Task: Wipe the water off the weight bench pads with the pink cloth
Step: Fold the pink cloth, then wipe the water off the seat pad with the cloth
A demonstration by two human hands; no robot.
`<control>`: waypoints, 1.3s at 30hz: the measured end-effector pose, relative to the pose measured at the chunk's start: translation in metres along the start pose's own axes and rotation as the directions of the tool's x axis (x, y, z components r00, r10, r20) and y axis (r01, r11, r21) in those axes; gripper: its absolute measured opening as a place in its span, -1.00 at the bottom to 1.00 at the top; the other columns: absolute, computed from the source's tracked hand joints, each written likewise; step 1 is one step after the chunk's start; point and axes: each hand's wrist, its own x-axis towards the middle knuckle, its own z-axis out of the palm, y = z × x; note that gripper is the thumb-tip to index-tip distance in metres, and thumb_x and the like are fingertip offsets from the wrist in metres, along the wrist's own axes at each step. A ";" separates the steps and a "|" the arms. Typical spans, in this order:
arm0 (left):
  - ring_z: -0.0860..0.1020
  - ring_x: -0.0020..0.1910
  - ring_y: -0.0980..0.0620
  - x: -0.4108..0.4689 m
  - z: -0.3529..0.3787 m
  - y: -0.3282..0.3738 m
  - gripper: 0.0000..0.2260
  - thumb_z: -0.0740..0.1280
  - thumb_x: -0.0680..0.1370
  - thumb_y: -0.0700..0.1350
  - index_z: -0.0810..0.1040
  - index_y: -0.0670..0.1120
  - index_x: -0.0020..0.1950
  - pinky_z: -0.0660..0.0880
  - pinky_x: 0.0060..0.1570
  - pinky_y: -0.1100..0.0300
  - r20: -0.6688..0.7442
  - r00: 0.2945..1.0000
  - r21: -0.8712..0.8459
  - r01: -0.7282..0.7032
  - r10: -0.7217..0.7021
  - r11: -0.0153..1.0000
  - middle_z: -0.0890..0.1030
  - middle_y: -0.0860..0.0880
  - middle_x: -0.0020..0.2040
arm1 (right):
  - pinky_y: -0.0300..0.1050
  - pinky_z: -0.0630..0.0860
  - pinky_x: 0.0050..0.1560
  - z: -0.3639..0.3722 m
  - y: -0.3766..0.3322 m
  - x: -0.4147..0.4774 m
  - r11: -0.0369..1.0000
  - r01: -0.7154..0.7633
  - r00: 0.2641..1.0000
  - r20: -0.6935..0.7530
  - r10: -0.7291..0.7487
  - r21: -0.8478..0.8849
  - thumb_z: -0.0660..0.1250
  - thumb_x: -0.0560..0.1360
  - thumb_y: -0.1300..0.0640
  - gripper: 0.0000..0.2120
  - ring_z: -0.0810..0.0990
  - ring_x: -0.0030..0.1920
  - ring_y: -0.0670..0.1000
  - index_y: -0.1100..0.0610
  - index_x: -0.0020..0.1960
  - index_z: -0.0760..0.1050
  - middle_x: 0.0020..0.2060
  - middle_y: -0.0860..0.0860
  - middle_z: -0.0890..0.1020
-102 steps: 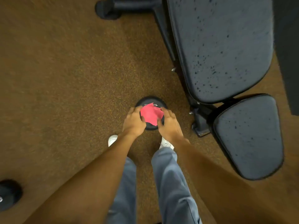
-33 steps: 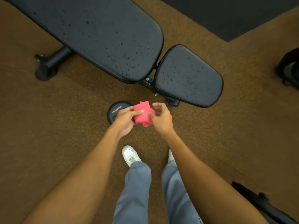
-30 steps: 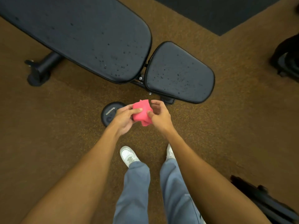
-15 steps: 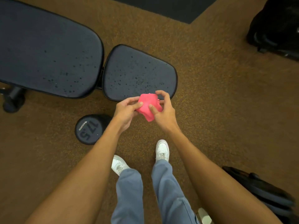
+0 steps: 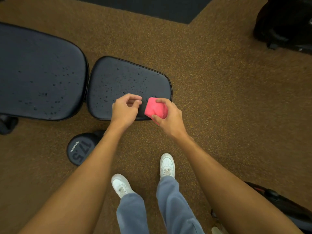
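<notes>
I stand on the brown speckled carpet floor (image 5: 219, 98) and look down at my two hands, which are apart from each other. My right hand (image 5: 168, 115) grips the pink cloth (image 5: 155, 108), bunched into a small thick wad; the thumb lies on its near side and the fingers curl over its far side. The cloth is above the near right corner of the small black padded seat pad (image 5: 118, 78). I cannot tell whether it touches the pad or is only over it.

My left hand (image 5: 125, 108) is just beside the cloth, on its left, also over the near edge of the seat pad. Its fingers are loosely curled, the thumb near the fingertips, and it holds nothing.

The seat pad has many small drops of water on it, mostly in the middle and toward the near side. To its left, with a narrow gap between, is the long black padded back pad (image 5: 38, 73), and it also carries scattered drops.

On the floor near my left forearm stands a black round dumbbell head (image 5: 80, 149) with "17.5" on it. Below I see my white shoes (image 5: 167, 164) and grey-blue trousers (image 5: 170, 208). A dark mat (image 5: 152, 5) lies at the far side.
</notes>
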 end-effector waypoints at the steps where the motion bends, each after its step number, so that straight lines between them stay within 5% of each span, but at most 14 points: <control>1: 0.69 0.01 0.10 0.004 -0.002 0.000 -0.84 0.38 0.62 -0.19 0.71 0.05 0.04 0.60 0.19 0.11 -0.032 0.998 0.070 -0.058 0.060 0.996 0.74 0.08 -0.04 | -0.12 0.47 0.21 0.000 0.002 0.003 0.999 0.022 1.000 0.012 -0.022 -0.032 0.61 0.47 0.18 -0.47 0.52 0.21 0.01 -0.02 0.38 0.53 0.23 0.05 0.55; 3: 0.63 0.08 0.05 0.012 -0.005 -0.003 -0.84 0.36 0.61 -0.16 0.70 0.04 0.09 0.54 0.24 0.08 -0.094 0.975 0.240 -0.173 0.200 0.955 0.70 0.08 0.03 | -0.23 0.40 0.16 0.002 0.006 0.005 0.992 0.088 0.996 0.036 -0.085 -0.095 0.59 0.48 0.18 -0.47 0.49 0.16 -0.01 0.01 0.40 0.52 0.20 0.06 0.50; 7: 0.43 0.36 -0.03 0.032 -0.013 -0.019 -0.75 0.34 0.61 -0.06 0.63 0.04 0.29 0.33 0.37 0.03 -0.105 0.924 0.503 -0.269 0.367 0.821 0.54 0.03 0.31 | 0.09 0.52 0.31 0.005 0.016 0.009 0.934 0.252 0.967 0.038 -0.251 -0.255 0.55 0.48 0.05 -0.46 0.44 0.26 0.11 0.03 0.42 0.51 0.26 0.08 0.41; 12: 0.37 0.43 -0.11 0.047 -0.014 -0.040 -0.64 0.32 0.64 -0.01 0.53 0.01 0.43 0.33 0.40 -0.10 -0.063 0.861 0.654 -0.346 0.504 0.673 0.45 -0.05 0.43 | 0.08 0.37 0.44 0.000 0.018 0.019 0.771 0.429 0.879 0.021 -0.476 -0.471 0.51 0.45 -0.10 -0.49 0.38 0.44 0.18 0.12 0.31 0.59 0.48 0.11 0.42; 20: 0.34 0.54 -0.12 0.054 -0.007 -0.067 -0.63 0.23 0.71 0.00 0.46 -0.02 0.51 0.12 0.60 -0.17 -0.069 0.766 0.726 -0.401 0.639 0.559 0.41 -0.07 0.54 | 0.12 0.41 0.48 0.016 0.039 0.034 0.699 0.595 0.778 0.065 -0.625 -0.397 0.48 0.57 0.03 -0.54 0.51 0.40 0.19 0.25 0.38 0.57 0.34 0.15 0.58; 26: 0.32 0.57 -0.07 0.059 -0.005 -0.074 -0.64 0.23 0.71 0.03 0.48 0.01 0.50 0.13 0.59 -0.14 -0.096 0.727 0.726 -0.417 0.680 0.547 0.40 0.00 0.57 | 0.19 0.31 0.59 0.028 0.051 0.042 0.646 0.654 0.721 0.065 -0.690 -0.394 0.43 0.64 0.02 -0.56 0.40 0.59 0.13 0.26 0.41 0.56 0.48 0.13 0.54; 39: 0.39 0.50 -0.01 0.065 -0.001 -0.083 -0.67 0.25 0.67 0.04 0.55 0.06 0.42 0.20 0.54 -0.08 -0.177 0.656 0.696 -0.444 0.734 0.565 0.48 0.08 0.50 | 0.20 0.33 0.57 0.033 0.065 0.059 0.470 0.761 0.561 0.089 -0.823 -0.447 0.41 0.66 -0.01 -0.54 0.41 0.58 0.11 0.20 0.48 0.54 0.48 0.09 0.54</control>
